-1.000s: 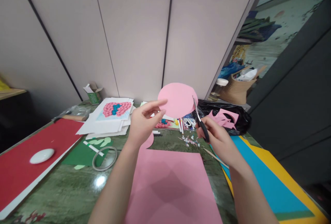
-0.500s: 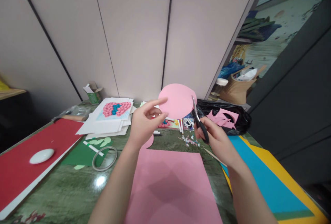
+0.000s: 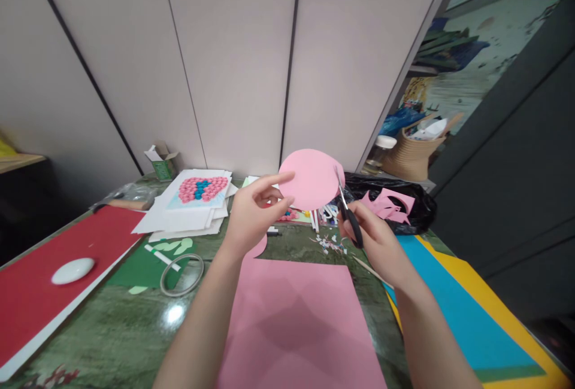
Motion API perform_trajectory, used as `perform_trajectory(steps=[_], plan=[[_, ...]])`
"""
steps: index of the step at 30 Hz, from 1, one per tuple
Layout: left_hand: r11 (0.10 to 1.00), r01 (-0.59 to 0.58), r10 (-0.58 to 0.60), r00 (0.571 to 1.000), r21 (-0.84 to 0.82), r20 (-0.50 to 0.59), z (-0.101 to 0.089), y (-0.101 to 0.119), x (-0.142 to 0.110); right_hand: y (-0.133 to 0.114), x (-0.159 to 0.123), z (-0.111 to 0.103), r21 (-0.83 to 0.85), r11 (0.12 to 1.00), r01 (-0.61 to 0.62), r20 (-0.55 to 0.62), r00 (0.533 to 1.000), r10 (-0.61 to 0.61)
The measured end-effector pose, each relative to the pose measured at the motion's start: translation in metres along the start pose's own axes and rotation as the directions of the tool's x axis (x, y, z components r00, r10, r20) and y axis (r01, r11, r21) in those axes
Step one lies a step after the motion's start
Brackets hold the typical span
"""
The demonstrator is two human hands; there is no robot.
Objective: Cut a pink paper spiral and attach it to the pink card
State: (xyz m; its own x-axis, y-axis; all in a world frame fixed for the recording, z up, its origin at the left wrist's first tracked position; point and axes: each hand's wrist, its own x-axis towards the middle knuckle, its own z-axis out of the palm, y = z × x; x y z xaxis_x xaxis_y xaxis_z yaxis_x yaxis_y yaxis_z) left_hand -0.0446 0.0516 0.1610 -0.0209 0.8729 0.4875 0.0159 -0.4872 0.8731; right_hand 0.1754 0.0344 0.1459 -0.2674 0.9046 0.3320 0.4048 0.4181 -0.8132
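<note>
A round piece of pink paper (image 3: 309, 179) is held up above the table, its left edge pinched between the thumb and fingers of my left hand (image 3: 251, 212). My right hand (image 3: 371, 233) grips a pair of scissors (image 3: 348, 215) with black handles. The blades lie across the right edge of the pink paper, with a narrow strip of it beyond them. Below my hands a large pink sheet (image 3: 300, 311) lies on the table, and part of another round pink piece (image 3: 257, 249) shows beside my left wrist.
On the left are a red sheet (image 3: 27, 257) with a white mouse (image 3: 72, 271), green paper (image 3: 135, 266), a tape roll (image 3: 182, 275) and a pile of white papers (image 3: 179, 221). On the right, pink scraps (image 3: 390, 206) lie on a black bag (image 3: 424, 215), near blue paper (image 3: 449, 299) and yellow paper (image 3: 476, 281).
The round pink paper has shifted slightly right and down, together with my left hand. The scissors remain at its right edge and have barely moved.
</note>
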Motion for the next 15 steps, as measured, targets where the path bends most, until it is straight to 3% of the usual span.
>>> perform_trajectory(steps=[7,15], plan=[[0.991,-0.095,0.101,0.993,0.092,-0.057,-0.0029,-0.0025,0.0018,-0.0003,-0.0009,-0.0007,0.012,1.0,-0.012,0.023,1.0,0.012],[0.988,-0.114,0.124,0.988,0.104,-0.097,-0.0062,-0.0046,0.0031,0.0006,-0.0015,-0.0033,-0.044,0.999,-0.001,0.026,1.0,0.003]])
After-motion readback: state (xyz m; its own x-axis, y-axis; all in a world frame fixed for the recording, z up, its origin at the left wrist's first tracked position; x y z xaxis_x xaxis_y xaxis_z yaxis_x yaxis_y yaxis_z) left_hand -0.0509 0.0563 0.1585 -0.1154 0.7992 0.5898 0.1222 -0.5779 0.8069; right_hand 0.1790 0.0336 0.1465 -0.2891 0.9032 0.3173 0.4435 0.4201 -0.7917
